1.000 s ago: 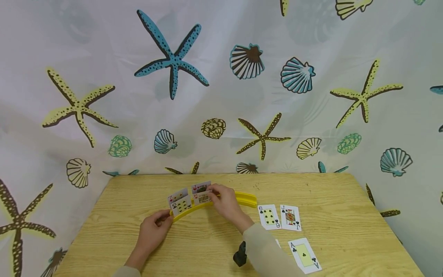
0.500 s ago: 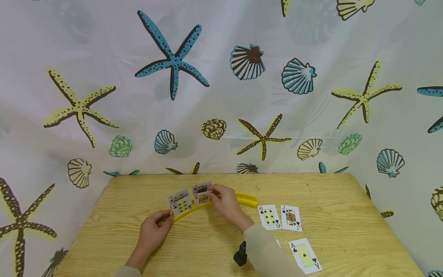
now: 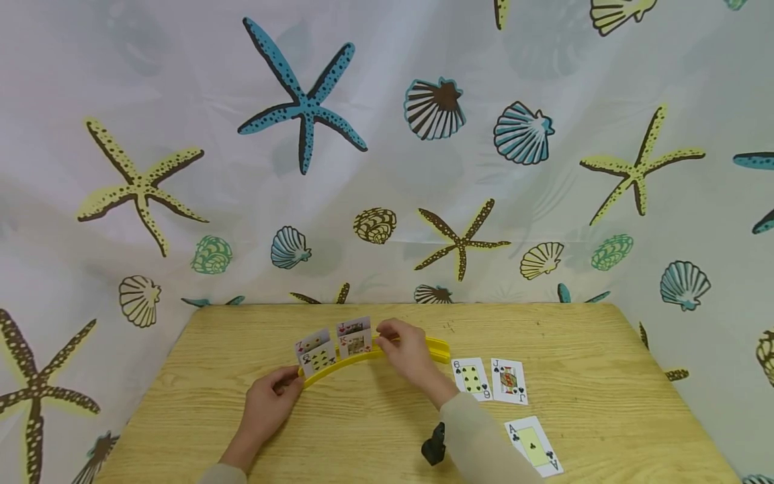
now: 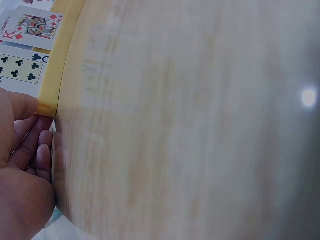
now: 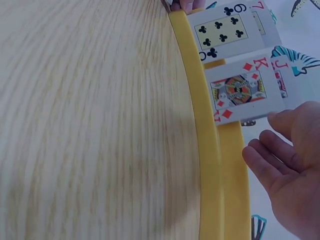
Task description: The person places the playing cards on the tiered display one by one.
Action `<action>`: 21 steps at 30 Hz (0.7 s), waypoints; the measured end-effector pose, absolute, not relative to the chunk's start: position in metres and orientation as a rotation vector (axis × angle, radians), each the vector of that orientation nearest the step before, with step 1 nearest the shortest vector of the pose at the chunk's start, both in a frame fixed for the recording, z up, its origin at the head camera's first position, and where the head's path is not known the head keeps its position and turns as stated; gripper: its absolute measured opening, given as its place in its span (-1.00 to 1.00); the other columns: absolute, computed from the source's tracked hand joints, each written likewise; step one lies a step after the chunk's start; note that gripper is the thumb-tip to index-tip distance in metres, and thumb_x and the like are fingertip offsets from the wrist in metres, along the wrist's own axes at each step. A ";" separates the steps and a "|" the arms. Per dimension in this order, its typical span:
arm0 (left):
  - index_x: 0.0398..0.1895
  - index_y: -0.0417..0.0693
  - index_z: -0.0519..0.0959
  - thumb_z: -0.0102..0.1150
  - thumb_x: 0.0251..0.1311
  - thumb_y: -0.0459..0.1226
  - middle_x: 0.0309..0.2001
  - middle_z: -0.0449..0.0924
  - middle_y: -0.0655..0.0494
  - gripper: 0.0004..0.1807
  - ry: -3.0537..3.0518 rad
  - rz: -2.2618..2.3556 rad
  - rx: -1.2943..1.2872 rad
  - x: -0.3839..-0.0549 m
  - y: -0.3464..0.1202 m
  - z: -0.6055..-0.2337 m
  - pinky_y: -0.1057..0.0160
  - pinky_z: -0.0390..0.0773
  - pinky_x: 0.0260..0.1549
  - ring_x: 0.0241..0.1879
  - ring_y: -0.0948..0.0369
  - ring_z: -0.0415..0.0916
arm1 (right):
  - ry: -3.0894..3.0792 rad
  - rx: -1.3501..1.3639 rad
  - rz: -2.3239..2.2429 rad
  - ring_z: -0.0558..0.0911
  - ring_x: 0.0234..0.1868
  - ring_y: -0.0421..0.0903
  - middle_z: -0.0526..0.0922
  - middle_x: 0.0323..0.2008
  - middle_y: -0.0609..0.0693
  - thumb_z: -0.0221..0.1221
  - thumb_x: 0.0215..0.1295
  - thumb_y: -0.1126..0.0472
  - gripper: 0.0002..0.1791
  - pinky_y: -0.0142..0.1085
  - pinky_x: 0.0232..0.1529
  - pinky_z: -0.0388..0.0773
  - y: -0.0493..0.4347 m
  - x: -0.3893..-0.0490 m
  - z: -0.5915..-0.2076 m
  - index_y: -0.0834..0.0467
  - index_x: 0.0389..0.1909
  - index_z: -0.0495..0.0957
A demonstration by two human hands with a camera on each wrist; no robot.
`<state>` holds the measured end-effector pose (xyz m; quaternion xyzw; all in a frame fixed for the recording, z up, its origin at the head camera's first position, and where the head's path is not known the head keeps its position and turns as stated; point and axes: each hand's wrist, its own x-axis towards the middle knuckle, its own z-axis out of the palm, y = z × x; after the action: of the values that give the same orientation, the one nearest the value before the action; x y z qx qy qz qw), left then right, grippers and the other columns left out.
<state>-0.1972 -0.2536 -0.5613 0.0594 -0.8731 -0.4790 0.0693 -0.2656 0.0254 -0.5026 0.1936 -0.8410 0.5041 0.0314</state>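
1. Your left hand point(image 3: 272, 401) pinches the left end of the yellow card holder point(image 3: 439, 350), thumb on it, other fingers curled.
2. Your right hand point(image 3: 412, 351) has hold of nothing: fingers loosely bent, thumb apart from them, just beside the right edge of the king of diamonds point(image 3: 355, 345).
3. Holder sits on the tabletop point(image 3: 205, 356), curved, nearer its far edge. Two pairs of cards stand in it, tilted back, faces toward you.
4. Left pair: six of clubs point(image 3: 318, 361) in front, red seven point(image 3: 312, 341) behind. Right pair: king in front, red jack point(image 3: 353, 326) behind.
5. Right of the holder, flat and face up: six of spades point(image 3: 471, 379) and jack of spades point(image 3: 509, 381) side by side, ace of clubs point(image 3: 533, 446) nearer you.
6. Black object point(image 3: 433, 444) beside your right sleeve point(image 3: 478, 437); can't tell what it is.
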 end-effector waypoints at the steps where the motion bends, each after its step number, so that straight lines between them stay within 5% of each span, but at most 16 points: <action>1: 0.17 -0.25 0.71 0.27 0.46 -0.27 -0.01 0.78 -0.13 -0.68 -2.628 -1.442 0.177 -0.197 -0.254 -0.562 0.46 0.59 -0.23 -0.19 0.36 0.62 | -2.586 0.594 1.548 0.73 0.01 0.09 0.76 -0.06 0.18 0.24 0.49 0.35 -0.80 -0.15 0.04 0.73 0.029 -0.265 -0.502 0.27 0.05 0.67; 21: 0.17 -0.22 0.71 0.26 0.47 -0.26 0.02 0.78 -0.12 -0.68 -2.644 -1.433 0.198 -0.197 -0.252 -0.560 0.47 0.59 -0.19 -0.14 0.33 0.64 | -2.578 0.375 1.331 0.75 -0.06 0.07 0.79 -0.12 0.10 0.35 0.42 0.28 -0.83 -0.06 0.05 0.72 0.117 -0.256 -0.505 0.21 -0.03 0.71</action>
<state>-0.1971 -0.2519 -0.5601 0.0656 -0.8754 -0.4746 0.0639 -0.2561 0.1169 -0.5046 0.1276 -0.8760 0.4524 0.1079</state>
